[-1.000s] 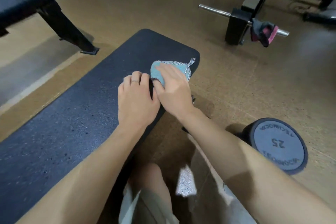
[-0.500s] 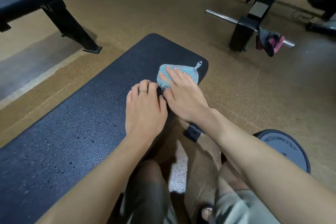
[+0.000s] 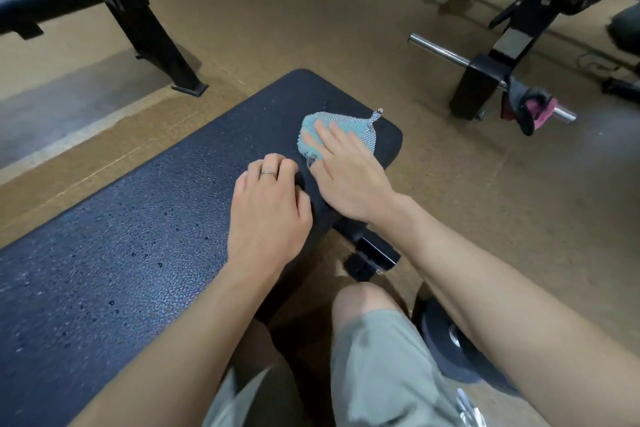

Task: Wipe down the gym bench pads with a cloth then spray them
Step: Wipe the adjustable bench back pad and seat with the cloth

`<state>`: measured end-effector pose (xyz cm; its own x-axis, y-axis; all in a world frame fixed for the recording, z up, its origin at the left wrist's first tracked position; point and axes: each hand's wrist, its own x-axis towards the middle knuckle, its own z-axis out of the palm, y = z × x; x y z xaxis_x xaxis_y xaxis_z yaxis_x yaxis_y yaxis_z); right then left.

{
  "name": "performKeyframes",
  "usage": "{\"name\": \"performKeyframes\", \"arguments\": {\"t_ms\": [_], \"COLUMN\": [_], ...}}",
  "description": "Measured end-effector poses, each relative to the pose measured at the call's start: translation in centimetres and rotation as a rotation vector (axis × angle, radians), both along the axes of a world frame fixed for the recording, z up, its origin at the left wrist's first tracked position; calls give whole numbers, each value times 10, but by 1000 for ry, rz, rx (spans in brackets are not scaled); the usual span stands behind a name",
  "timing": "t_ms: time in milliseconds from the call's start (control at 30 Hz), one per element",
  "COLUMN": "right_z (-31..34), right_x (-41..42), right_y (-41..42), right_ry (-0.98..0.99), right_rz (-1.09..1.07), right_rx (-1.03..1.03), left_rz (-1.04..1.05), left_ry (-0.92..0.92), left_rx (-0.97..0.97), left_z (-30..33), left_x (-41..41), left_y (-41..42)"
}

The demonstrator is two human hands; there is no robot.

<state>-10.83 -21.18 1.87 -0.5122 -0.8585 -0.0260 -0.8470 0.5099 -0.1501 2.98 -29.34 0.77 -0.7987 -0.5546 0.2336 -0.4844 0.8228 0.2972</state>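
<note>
My left hand (image 3: 268, 218) rests on pad (image 3: 114, 274), fingers loosely bent, holding nothing. Right hand (image 3: 349, 177) flat, pressing cloth (image 3: 313, 139) at pad's far right end. Push too far, cloth may slide off edge. Pad wet, hand may slip.

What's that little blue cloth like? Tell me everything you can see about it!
The blue cloth is small and fluffy-looking, light blue, edged with a silvery checked mesh and a little hanging loop at its far corner. It lies flat on the dark, pebbly bench pad, near the pad's far end, where droplets dot the surface. The right hand presses on it with straight fingers, covering its near part. The left hand rests beside it on the pad, not touching it.
</note>
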Motion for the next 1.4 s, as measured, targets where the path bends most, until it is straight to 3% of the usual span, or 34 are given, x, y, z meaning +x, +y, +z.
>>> {"name": "performKeyframes", "arguments": {"t_ms": [200, 367, 467, 633, 767, 833, 900, 1000, 1100, 1200, 1300, 1400], "right_z": [-2, 0, -5, -4, -2, -1, 1, 1, -2, 1, 0, 2], "right_x": [5, -61, -44, 23, -11, -47, -77, -70, -3, 33, -4, -58], "right_y": [21, 11, 8, 30, 38, 34, 26, 16, 16, 26, 33, 22], "right_ry": [-14, -49, -9, 7, -43, 8, -65, -51, 68, -51, 1, 22], "right_rz": [87, -138, -197, -7, 78, 9, -138, -235, -47, 84, 155, 11], "right_rx": [-24, -22, -31, -65, -79, -66, -78, -85, -40, -50, -35, 45], "left_rz": [-2, 20, 27, 29, 25, 21, 24, 36, 41, 58, 99, 157], "left_ry": [31, 5, -4, 12, 18, 19, 15, -4, -15, -2, -34, -104], "left_rx": [16, 11, 17, 2, 3, 12, 22, 8, -10, 7, -26, -73], "left_z": [2, 1, 1, 1, 1, 2, 3, 4, 3, 3, 10, 17], "left_x": [0, 1, 0, 0, 0, 1, 1, -1, -3, -2, 3, 27], "left_y": [2, 5, 5, 6, 6, 6, 7, 5, 5, 5, 9, 11]}}
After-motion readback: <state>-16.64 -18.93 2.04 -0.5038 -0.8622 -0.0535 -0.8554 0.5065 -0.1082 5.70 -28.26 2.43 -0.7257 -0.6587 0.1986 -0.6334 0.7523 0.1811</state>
